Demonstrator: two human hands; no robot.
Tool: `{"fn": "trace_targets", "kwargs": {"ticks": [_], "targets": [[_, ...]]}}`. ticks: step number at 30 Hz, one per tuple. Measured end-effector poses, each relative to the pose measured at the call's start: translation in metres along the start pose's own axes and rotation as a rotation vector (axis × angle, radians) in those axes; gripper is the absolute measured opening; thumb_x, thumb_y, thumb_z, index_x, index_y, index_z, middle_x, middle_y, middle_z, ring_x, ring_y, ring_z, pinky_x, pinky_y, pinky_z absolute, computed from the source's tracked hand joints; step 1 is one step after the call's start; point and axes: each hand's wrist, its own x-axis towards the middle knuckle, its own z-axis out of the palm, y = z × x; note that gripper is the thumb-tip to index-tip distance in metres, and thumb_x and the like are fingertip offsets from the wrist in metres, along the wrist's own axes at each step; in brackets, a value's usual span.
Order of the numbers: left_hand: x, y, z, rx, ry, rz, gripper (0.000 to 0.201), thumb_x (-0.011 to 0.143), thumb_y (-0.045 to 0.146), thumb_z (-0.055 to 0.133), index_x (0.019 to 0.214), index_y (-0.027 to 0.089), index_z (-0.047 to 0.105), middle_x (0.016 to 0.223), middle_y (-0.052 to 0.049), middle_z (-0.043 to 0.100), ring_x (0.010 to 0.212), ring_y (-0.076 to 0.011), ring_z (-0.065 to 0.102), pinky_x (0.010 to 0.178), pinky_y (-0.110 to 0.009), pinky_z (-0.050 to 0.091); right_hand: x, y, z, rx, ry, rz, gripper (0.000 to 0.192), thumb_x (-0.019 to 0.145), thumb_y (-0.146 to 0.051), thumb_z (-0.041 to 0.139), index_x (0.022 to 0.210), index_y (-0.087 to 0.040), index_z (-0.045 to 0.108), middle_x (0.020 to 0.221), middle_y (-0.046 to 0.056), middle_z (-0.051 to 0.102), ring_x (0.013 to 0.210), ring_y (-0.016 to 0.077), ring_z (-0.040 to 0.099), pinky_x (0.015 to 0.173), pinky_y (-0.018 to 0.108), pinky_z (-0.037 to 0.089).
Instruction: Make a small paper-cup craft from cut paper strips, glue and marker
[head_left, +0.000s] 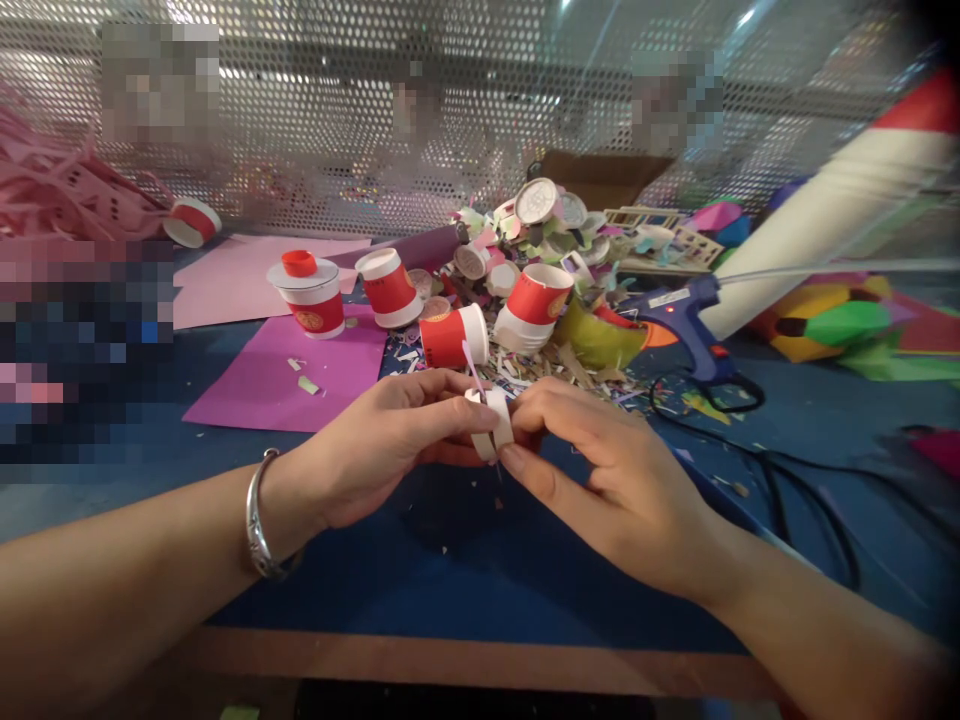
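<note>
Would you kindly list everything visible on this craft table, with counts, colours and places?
paper ring: one, white, pinched between both hands at centre.
paper cups: about five, red and white, behind the hands, some upright, some tipped.
paper sheets: two, magenta and pale pink, left of centre.
scrap pile: one heap of mixed-colour cuttings and round lids, centre back.
glue gun: one, blue, right of the cups, black cord trailing toward the right.
tube: one, white with red tip, far right.
table: one, blue top.
mesh screen: one, grey, along the back.
bracelet: one, silver, on the left wrist.
left hand: holds the ring.
right hand: holds the ring.
</note>
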Motion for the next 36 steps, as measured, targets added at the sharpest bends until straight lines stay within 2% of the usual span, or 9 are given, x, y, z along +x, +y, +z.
{"fn": "trace_targets", "kwargs": {"ticks": [5, 14, 19, 22, 26, 29, 32, 36], "targets": [[-0.002, 0.0, 0.0, -0.002, -0.014, 0.006, 0.016, 0.086, 0.027, 0.075, 0.097, 0.016, 0.072, 0.097, -0.005, 0.072, 0.087, -0.0161, 0.066, 0.09, -0.033, 0.056, 0.002, -0.001, 0.0, -0.011, 0.007, -0.019, 0.012, 0.097, -0.014, 0.058, 0.088, -0.021, 0.058, 0.085, 0.001, 0.056, 0.078, 0.0153, 0.054, 0.07, 0.03, 0.046], [-0.004, 0.0, 0.007, 0.149, 0.058, 0.04, 0.022, 0.081, 0.03, 0.078, 0.096, 0.015, 0.07, 0.097, -0.003, 0.07, 0.09, -0.0168, 0.066, 0.082, -0.029, 0.056, 0.003, -0.002, 0.003, -0.023, -0.013, -0.008, 0.016, 0.092, -0.009, 0.059, 0.082, -0.02, 0.055, 0.081, 0.0, 0.054, 0.076, 0.0149, 0.052, 0.068, 0.03, 0.044], [-0.003, -0.003, 0.007, 0.271, 0.084, 0.055, 0.031, 0.081, 0.03, 0.077, 0.106, 0.015, 0.067, 0.101, -0.006, 0.072, 0.094, -0.0216, 0.068, 0.085, -0.035, 0.056, 0.004, 0.0, 0.006, -0.049, -0.037, -0.011, 0.015, 0.09, -0.006, 0.06, 0.084, -0.02, 0.057, 0.083, 0.0, 0.056, 0.077, 0.0154, 0.054, 0.069, 0.029, 0.043], [-0.002, -0.006, 0.006, 0.318, 0.096, 0.073, 0.028, 0.082, 0.031, 0.074, 0.105, 0.016, 0.067, 0.095, -0.004, 0.07, 0.092, -0.022, 0.068, 0.086, -0.037, 0.056, 0.004, 0.0, 0.008, -0.059, -0.032, -0.018, 0.015, 0.091, -0.007, 0.059, 0.084, -0.02, 0.057, 0.084, 0.001, 0.057, 0.078, 0.0159, 0.055, 0.07, 0.03, 0.043], [-0.002, -0.006, 0.004, 0.275, 0.05, 0.077, 0.025, 0.085, 0.026, 0.074, 0.106, 0.016, 0.067, 0.098, -0.005, 0.07, 0.095, -0.0215, 0.067, 0.089, -0.037, 0.055, 0.003, 0.001, 0.008, -0.063, -0.026, -0.018, 0.014, 0.091, -0.007, 0.059, 0.086, -0.019, 0.059, 0.085, 0.001, 0.057, 0.079, 0.0158, 0.055, 0.071, 0.03, 0.043], [-0.002, -0.004, 0.002, 0.156, -0.001, 0.037, 0.033, 0.083, 0.024, 0.079, 0.111, 0.015, 0.066, 0.108, -0.007, 0.072, 0.101, -0.0204, 0.067, 0.09, -0.033, 0.053, 0.002, 0.0, 0.007, -0.054, -0.023, -0.04, 0.011, 0.093, -0.008, 0.06, 0.087, -0.018, 0.059, 0.085, 0.001, 0.056, 0.08, 0.015, 0.053, 0.071, 0.029, 0.043], [-0.002, -0.001, -0.002, 0.105, -0.041, -0.01, 0.041, 0.079, 0.022, 0.085, 0.115, 0.015, 0.066, 0.105, -0.006, 0.073, 0.099, -0.0177, 0.067, 0.091, -0.03, 0.053, 0.001, 0.0, 0.005, -0.04, -0.021, -0.07, 0.011, 0.095, -0.01, 0.059, 0.087, -0.018, 0.057, 0.086, 0.001, 0.056, 0.081, 0.0142, 0.053, 0.072, 0.028, 0.043], [-0.002, 0.002, -0.006, 0.104, -0.077, 0.001, 0.039, 0.078, 0.023, 0.087, 0.111, 0.016, 0.067, 0.103, -0.004, 0.074, 0.098, -0.0159, 0.069, 0.089, -0.028, 0.053, -0.001, -0.001, 0.004, -0.029, -0.026, -0.1, 0.012, 0.096, -0.011, 0.059, 0.088, -0.018, 0.055, 0.086, 0.001, 0.055, 0.083, 0.014, 0.052, 0.074, 0.027, 0.043]]}}
